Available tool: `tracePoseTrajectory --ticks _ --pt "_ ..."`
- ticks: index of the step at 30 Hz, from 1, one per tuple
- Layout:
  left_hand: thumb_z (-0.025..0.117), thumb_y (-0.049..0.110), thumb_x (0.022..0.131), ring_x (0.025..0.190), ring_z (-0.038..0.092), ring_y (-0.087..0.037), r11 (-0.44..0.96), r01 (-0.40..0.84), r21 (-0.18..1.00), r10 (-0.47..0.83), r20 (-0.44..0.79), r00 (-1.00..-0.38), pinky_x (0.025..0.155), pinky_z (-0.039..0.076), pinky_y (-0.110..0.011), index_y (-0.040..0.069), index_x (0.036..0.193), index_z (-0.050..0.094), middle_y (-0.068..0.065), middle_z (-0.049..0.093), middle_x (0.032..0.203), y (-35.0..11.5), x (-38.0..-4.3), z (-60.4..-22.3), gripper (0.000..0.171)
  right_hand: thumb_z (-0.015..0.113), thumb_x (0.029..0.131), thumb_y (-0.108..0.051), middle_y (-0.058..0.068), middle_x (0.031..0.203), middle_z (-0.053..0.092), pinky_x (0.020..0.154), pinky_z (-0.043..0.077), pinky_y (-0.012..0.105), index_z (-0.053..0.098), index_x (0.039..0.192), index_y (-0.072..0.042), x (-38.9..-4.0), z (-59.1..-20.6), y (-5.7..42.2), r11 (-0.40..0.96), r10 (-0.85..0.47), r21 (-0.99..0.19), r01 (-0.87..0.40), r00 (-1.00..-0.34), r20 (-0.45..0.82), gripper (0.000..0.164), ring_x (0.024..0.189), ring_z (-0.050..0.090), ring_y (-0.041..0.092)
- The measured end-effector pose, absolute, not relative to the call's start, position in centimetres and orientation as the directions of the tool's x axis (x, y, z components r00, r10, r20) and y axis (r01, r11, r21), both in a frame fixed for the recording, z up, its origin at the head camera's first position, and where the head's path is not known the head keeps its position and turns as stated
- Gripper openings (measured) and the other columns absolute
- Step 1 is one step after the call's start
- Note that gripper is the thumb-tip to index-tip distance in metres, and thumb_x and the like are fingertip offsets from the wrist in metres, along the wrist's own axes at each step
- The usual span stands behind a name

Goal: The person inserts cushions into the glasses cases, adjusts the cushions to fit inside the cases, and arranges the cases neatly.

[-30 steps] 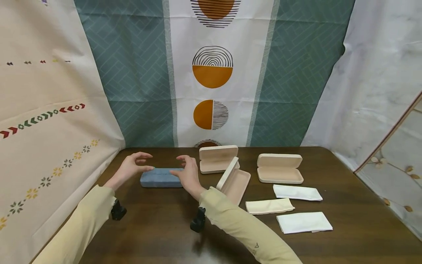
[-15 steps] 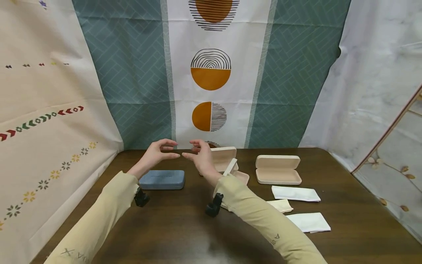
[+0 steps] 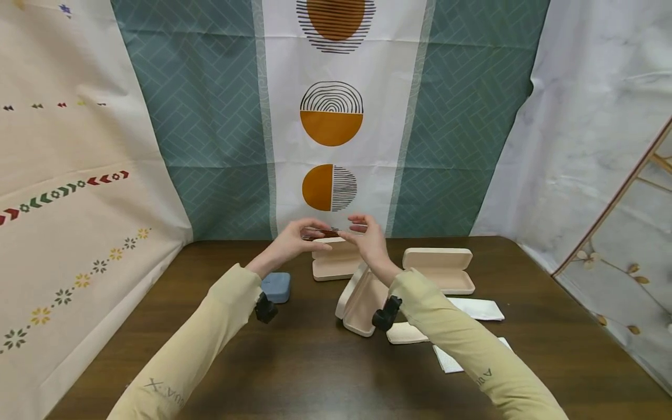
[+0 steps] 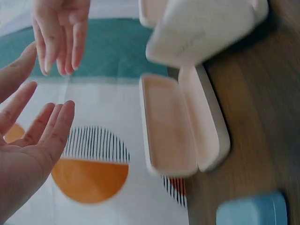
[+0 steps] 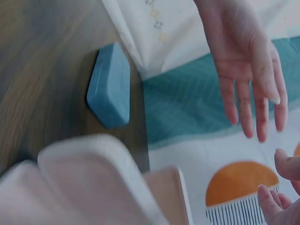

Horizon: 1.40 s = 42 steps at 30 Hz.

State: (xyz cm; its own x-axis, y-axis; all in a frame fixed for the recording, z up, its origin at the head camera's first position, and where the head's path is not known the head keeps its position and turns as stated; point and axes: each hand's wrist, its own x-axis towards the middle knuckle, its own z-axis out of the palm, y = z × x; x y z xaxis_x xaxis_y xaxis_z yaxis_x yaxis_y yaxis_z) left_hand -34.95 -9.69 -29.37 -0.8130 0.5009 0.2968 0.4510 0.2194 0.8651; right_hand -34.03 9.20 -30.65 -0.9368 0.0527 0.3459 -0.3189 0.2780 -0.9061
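Note:
My left hand (image 3: pixel 295 242) hovers above the table with fingers and thumb spread apart, holding nothing. Facing it, my right hand (image 3: pixel 370 242) is also raised and empty, with a gap between the two. Just behind and below them stands an open beige glasses case (image 3: pixel 335 267). Another open glasses case (image 3: pixel 367 300) lies at an angle below my right hand, partly covered by that arm. A closed blue glasses case (image 3: pixel 278 287) sits at the left, half hidden by my left forearm; the right wrist view shows the blue case (image 5: pixel 110 86) whole.
A third open beige glasses case (image 3: pixel 438 271) stands at the right. Folded white cloths (image 3: pixel 480 309) and a cream cloth (image 3: pixel 405 333) lie in front of it, partly behind my right sleeve. A patterned curtain (image 3: pixel 220 116) hangs behind the table's back edge.
Both hands have moved to the right, away from above the blue glasses case to above the open beige cases. The cases and cloths stay where they were.

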Motion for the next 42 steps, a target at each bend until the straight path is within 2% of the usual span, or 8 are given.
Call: tracePoseTrajectory --ticks 6,10,14,18,24,29,36,42 --pt "0.073 0.009 0.077 0.104 0.051 -0.026 0.180 0.462 0.868 0.551 0.301 -0.779 0.083 0.043 -0.036 0.000 0.114 0.057 -0.012 0.053 0.117 -6.4 -34.3 -29.8 0.042 0.073 0.076 -0.006 0.012 0.113 0.056 0.079 0.045 0.036 0.055 0.112 -0.002 -34.3 -31.3 12.8 0.322 0.072 -0.881 -0.345 -0.919 0.387 0.041 0.101 0.054 0.026" --pt "0.072 0.005 0.076 0.104 0.053 -0.026 0.169 0.475 0.863 0.580 0.303 -0.756 0.079 0.046 -0.033 0.001 0.111 0.059 -0.010 0.054 0.116 -4.1 -33.6 -29.9 0.038 0.073 0.075 -0.005 0.013 0.108 0.058 0.078 0.046 0.033 0.055 0.110 0.001 -33.9 -32.0 15.8 0.321 0.052 -0.858 -0.401 -0.897 0.439 0.040 0.096 0.056 0.026" --pt "0.072 0.004 0.076 0.102 0.053 -0.024 0.164 0.456 0.875 0.603 0.276 -0.748 0.078 0.046 -0.032 0.002 0.110 0.060 -0.007 0.054 0.116 -1.6 -32.8 -30.0 0.036 0.071 0.078 -0.006 0.017 0.110 0.056 0.078 0.046 0.032 0.052 0.113 0.004 -33.2 -32.7 19.2 0.337 0.043 -0.863 -0.377 -0.909 0.414 0.041 0.100 0.054 0.030" --pt "0.072 0.006 0.077 0.100 0.054 -0.022 0.170 0.449 0.877 0.631 0.253 -0.733 0.077 0.045 -0.030 0.001 0.110 0.060 -0.005 0.056 0.112 0.7 -32.1 -30.4 0.036 0.069 0.080 -0.006 0.021 0.111 0.053 0.074 0.046 0.023 0.050 0.114 0.008 -32.6 -33.7 22.7 0.370 0.031 -0.853 -0.367 -0.913 0.406 0.042 0.100 0.053 0.033" --pt "0.071 0.002 0.076 0.098 0.056 -0.023 0.114 0.423 0.899 0.635 0.261 -0.727 0.073 0.047 -0.027 0.002 0.108 0.061 -0.004 0.058 0.104 3.3 -31.4 -31.2 0.033 0.069 0.081 -0.012 0.022 0.108 0.055 0.072 0.045 0.018 0.052 0.112 0.006 -31.7 -34.8 27.0 0.471 -0.002 -0.806 -0.358 -0.914 0.405 0.039 0.092 0.056 0.022" --pt "0.072 0.006 0.076 0.093 0.058 -0.016 0.129 0.424 0.896 0.655 0.244 -0.715 0.074 0.046 -0.025 0.004 0.108 0.061 0.001 0.059 0.101 4.8 -30.7 -33.0 0.033 0.068 0.082 -0.014 0.019 0.103 0.056 0.070 0.045 0.019 0.052 0.111 0.005 -31.2 -35.6 29.8 0.584 -0.047 -0.732 -0.351 -0.915 0.401 0.038 0.087 0.057 0.020" --pt "0.074 0.002 0.074 0.086 0.060 -0.014 0.208 0.422 0.883 0.676 0.182 -0.714 0.070 0.046 -0.021 0.002 0.103 0.062 0.001 0.061 0.094 6.5 -29.9 -35.8 0.031 0.068 0.079 -0.003 0.016 0.088 0.060 0.062 0.049 0.027 0.056 0.101 0.010 -30.4 -37.1 32.2 0.563 -0.216 -0.742 -0.364 -0.931 0.293 0.029 0.075 0.059 0.021" --pt "0.073 -0.004 0.071 0.080 0.059 -0.015 0.321 0.465 0.825 0.695 0.129 -0.707 0.068 0.044 -0.017 -0.003 0.099 0.062 -0.009 0.062 0.095 6.5 -29.4 -37.3 0.030 0.070 0.076 -0.001 0.010 0.082 0.061 0.063 0.049 0.027 0.059 0.095 0.008 -30.2 -38.8 32.6 0.531 -0.442 -0.730 -0.431 -0.875 0.195 0.023 0.073 0.059 0.020"
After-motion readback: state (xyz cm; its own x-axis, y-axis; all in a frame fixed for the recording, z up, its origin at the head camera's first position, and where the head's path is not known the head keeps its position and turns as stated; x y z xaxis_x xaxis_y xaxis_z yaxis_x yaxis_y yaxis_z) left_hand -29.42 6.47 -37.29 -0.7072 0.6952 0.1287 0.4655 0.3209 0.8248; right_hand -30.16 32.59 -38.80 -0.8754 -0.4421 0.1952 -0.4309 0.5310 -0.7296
